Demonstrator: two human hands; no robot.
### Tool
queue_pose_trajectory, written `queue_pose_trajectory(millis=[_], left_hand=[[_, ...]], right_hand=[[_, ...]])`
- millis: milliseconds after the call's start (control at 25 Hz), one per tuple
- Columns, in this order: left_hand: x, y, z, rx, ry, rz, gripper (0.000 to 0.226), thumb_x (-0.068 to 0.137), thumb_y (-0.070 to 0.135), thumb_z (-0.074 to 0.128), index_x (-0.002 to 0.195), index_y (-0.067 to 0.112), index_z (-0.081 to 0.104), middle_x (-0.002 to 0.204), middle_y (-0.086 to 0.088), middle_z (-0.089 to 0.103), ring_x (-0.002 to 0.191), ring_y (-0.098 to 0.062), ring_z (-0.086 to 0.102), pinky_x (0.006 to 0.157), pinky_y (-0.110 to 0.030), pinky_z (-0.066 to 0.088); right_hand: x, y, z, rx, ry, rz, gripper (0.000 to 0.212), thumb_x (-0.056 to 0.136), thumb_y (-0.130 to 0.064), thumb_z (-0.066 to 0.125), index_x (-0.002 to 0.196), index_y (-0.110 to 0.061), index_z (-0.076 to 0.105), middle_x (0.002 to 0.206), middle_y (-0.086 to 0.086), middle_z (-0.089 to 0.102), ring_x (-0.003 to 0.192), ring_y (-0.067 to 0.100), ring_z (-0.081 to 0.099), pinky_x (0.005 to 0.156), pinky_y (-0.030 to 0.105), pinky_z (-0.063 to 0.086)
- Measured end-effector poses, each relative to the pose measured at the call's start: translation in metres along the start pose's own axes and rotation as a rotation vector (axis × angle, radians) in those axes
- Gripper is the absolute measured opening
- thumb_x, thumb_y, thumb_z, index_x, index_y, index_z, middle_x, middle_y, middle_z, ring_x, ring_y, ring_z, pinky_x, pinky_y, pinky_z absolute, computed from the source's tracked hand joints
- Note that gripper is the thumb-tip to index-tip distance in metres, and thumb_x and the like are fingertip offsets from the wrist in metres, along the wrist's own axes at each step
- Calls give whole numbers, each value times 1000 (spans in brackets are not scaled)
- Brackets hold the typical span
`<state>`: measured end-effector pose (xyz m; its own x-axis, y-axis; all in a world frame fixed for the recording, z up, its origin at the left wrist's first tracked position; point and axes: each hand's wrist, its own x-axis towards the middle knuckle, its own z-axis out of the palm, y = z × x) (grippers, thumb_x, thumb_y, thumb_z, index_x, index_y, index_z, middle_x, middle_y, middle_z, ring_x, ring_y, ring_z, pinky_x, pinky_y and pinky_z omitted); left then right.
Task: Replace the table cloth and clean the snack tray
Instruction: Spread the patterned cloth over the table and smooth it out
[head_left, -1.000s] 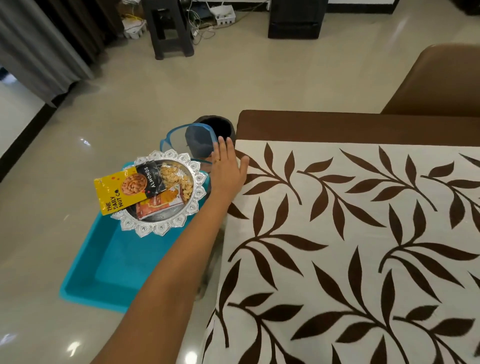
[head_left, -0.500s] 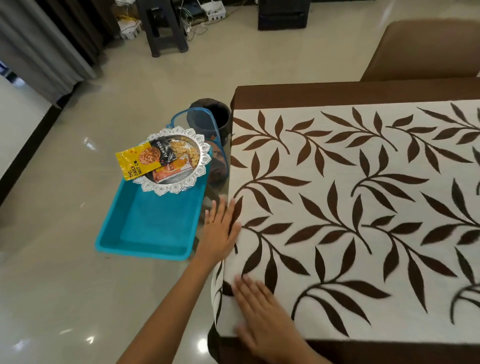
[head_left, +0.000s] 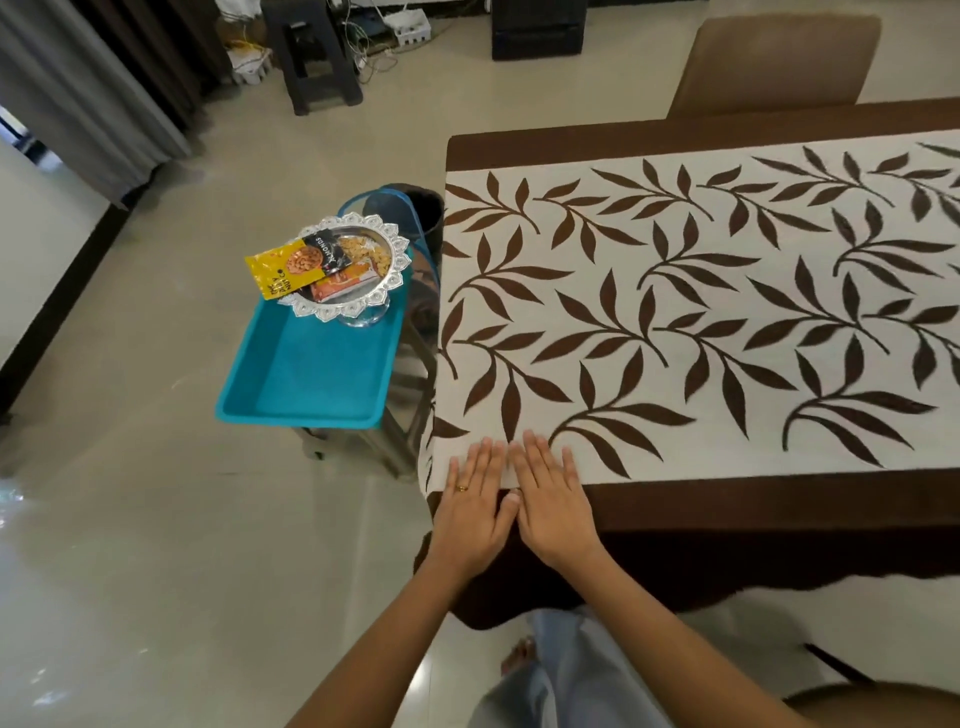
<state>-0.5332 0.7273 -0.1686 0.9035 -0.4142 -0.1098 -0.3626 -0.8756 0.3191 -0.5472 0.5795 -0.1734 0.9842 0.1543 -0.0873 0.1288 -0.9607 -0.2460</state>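
Both hands, left (head_left: 475, 512) and right (head_left: 556, 506), lie flat with fingers straight, side by side on the white brown-leaf table cloth (head_left: 701, 322) at lower centre. Left of the table, the scalloped silver snack tray (head_left: 387, 283) sits on a turquoise plastic tray (head_left: 306, 379).

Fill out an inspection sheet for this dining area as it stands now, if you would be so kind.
Surface: table cloth, white with brown leaves and a brown border, lies flat, no folds seen.
Job's things: snack tray, silver, stands in a blue tray left of the cloth, not on it; it holds an almond packet, an orange packet and loose nuts.
Clutter: dark bin on the floor beyond the blue tray.
Hands: left hand and right hand press flat, side by side, on the cloth's near left corner.
Cables: wires and a power strip on the floor by the far wall.
Surroundings: brown chair, black stool, grey curtain.
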Motion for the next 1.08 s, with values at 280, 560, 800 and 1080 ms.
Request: queue_pose_trajectory(millis=[280, 560, 800, 1080], left_hand=[[1, 11, 0, 82, 36, -69, 65, 97, 46, 18, 153, 15, 14, 159, 0, 1, 148, -18, -1, 119, -40, -12], [86, 158, 31, -79, 25, -22, 63, 95, 43, 7, 153, 17, 13, 160, -4, 9, 147, -11, -4, 120, -36, -6], [102, 169, 46, 9, 71, -117, 63, 95, 52, 28, 153, 28, 16, 160, 0, 7, 148, -18, 4, 119, -47, 5], [91, 74, 13, 6, 114, -799, 71, 96, 57, 30, 153, 22, 6, 159, -19, 4, 145, -40, 0, 114, -57, -1]], right_hand=[[-40, 103, -24, -20, 36, 166, 63, 98, -49, 4, 153, -19, 10, 160, 5, 5, 148, 22, 2, 117, 43, -6], [-35, 154, -42, 56, 53, 147, 57, 100, -36, 22, 150, -8, 25, 157, 12, 19, 147, 26, 13, 115, 44, 5], [-66, 243, -54, 56, 49, 144, 61, 100, -41, 26, 153, -13, 13, 160, 7, 8, 148, 23, 4, 117, 43, 3], [-43, 228, -52, 107, 16, -84, 64, 98, -41, 33, 154, -17, 13, 161, 4, 4, 149, 18, -3, 117, 44, 4]])
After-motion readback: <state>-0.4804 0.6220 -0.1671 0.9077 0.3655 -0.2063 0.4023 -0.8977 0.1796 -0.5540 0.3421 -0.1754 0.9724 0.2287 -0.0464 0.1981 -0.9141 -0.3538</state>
